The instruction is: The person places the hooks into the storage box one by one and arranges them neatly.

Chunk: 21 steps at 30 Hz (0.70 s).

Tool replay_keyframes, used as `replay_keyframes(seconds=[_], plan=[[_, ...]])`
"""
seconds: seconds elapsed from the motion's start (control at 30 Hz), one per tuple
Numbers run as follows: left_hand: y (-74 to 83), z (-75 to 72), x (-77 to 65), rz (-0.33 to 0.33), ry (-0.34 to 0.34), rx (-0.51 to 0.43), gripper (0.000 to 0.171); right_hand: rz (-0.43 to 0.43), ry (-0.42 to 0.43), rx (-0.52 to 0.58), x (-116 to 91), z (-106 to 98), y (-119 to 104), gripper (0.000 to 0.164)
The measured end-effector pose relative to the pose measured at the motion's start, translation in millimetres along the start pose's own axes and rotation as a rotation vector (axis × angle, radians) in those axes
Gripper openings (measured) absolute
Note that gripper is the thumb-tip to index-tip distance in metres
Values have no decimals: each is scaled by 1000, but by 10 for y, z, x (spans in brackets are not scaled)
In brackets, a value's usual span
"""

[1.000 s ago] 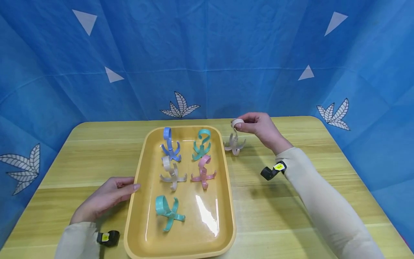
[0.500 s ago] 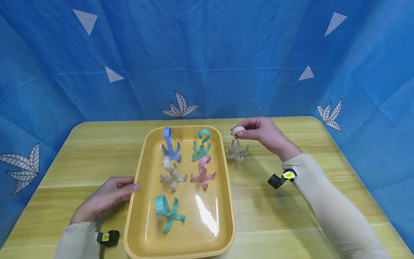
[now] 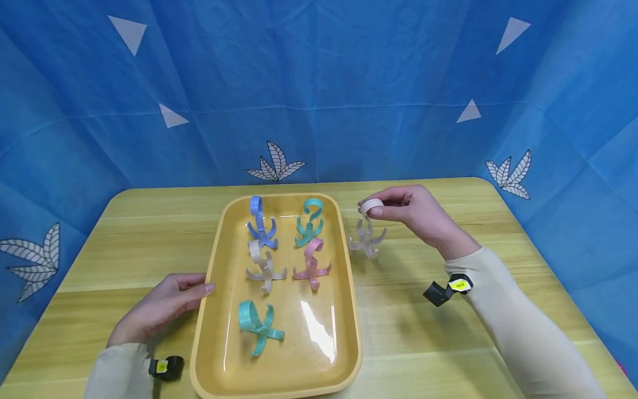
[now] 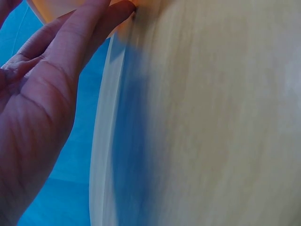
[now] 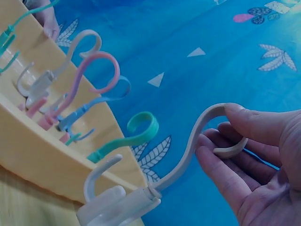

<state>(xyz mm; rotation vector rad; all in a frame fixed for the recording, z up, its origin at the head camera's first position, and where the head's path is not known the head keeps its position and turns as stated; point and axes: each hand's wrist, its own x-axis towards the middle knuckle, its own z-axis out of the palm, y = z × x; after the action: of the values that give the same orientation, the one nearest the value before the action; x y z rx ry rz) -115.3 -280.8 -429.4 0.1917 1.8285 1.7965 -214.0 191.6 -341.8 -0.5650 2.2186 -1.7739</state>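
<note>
In the head view, my right hand [image 3: 416,219] pinches the curled top of an off-white multi-prong hanging hook [image 3: 368,241] between thumb and fingers. Its prongs point down beside the right rim of a yellow tray [image 3: 355,316]. The right wrist view shows the thumb [image 5: 254,122] on the hook's bend. At the tray's left side my left hand [image 3: 161,307] grips the rim, thumb over the edge and fingers outside. Inside the tray are hooks of the same kind: a blue hook [image 3: 262,235], a green hook [image 3: 310,234], a white hook [image 3: 266,274], a pink hook [image 3: 313,271] and a teal hook [image 3: 264,332].
The tray rests on a wood-grain table [image 3: 149,233]. Blue cloth [image 3: 319,100] with white triangles and leaf prints hangs behind and at both sides. The teal hook lies tipped over near the tray's front, while the others stand on their prongs.
My right hand has moved a little toward me and to the right, carrying the off-white hook along the tray's right side. My left hand has stayed at the rim.
</note>
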Motion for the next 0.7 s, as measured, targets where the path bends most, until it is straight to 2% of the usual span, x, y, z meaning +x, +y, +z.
replay_keyframes(seconds=[0.37,0.7], plan=[[-15,18,2,21,-8,-15,51,-60,-26,52,-137,32,-73,25],[-33,-6,23,-4,9,10,53,-56,-6,13,-261,108,-227,23]])
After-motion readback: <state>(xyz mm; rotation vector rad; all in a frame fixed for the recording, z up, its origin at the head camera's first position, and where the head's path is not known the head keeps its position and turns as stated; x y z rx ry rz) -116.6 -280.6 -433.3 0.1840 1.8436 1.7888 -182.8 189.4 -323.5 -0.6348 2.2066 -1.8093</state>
